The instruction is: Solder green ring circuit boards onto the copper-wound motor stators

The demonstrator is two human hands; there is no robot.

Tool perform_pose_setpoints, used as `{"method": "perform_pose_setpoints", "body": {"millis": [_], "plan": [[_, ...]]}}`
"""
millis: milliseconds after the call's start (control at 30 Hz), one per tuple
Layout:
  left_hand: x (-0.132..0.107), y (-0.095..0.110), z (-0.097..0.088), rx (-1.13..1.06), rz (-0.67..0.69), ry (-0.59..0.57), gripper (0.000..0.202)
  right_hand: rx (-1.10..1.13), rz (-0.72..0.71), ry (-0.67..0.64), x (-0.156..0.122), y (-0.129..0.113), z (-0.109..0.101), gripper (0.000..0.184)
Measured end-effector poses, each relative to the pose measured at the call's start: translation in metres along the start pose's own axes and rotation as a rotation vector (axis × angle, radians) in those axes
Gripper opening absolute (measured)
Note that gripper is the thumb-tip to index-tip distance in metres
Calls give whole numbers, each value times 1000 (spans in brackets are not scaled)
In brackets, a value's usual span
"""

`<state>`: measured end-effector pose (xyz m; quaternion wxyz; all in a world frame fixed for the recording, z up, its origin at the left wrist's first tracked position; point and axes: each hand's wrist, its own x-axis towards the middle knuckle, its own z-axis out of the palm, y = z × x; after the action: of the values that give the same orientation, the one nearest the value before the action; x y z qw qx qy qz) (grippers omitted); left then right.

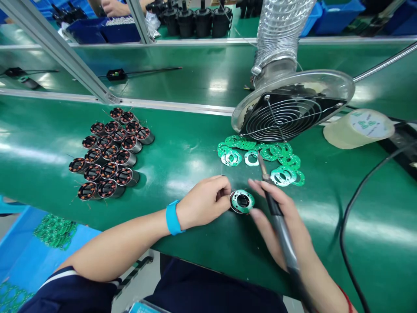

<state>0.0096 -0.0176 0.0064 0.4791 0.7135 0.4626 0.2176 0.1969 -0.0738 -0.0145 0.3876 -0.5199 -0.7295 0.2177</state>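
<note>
My right hand [286, 208] is closed around a soldering iron [279, 221], its tip pointing up and away from me toward the loose rings. The thumb of that hand reaches the right side of a motor stator standing on the bench, topped by a green ring-shaped circuit board [249, 203]. At the stator's left edge, my left hand [208, 201] has its fingers curled and pinched against it. Whether a thin wire is also between those fingertips is hidden. Several loose circuit board rings [231, 157] lie just beyond my hands.
Upright motor stators with copper windings [109, 169] are grouped at left. A fume extractor fan [283, 115] overhangs the rings. At right are a tape roll [345, 130] and a black cable [345, 230]. A blue bin [19, 243] with more rings sits lower left. A co-worker's hand [114, 8] shows behind.
</note>
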Motion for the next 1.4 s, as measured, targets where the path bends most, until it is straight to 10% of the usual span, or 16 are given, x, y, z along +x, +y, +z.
{"method": "perform_pose_setpoints", "body": {"millis": [167, 633, 833, 1067, 1267, 1400], "plan": [[0, -2, -3, -9, -93, -31, 11, 36, 0, -178, 5, 7, 8, 57], [-6, 10, -2, -806, -365, -389, 15, 27, -216, 85, 9, -11, -8, 47], [-9, 12, 0, -753, -313, -431, 20, -73, -346, 84, 11, -9, -12, 40], [-17, 7, 2, 20, 78, -8, 47, -152, -190, 121, 11, -13, -7, 25], [-28, 3, 10, 451, 612, 359, 51, 705, 395, 61, 9, -27, 0, 23], [-30, 11, 10, 164, 381, 279, 48, 807, 391, 109, 7, -27, 2, 24]]}}
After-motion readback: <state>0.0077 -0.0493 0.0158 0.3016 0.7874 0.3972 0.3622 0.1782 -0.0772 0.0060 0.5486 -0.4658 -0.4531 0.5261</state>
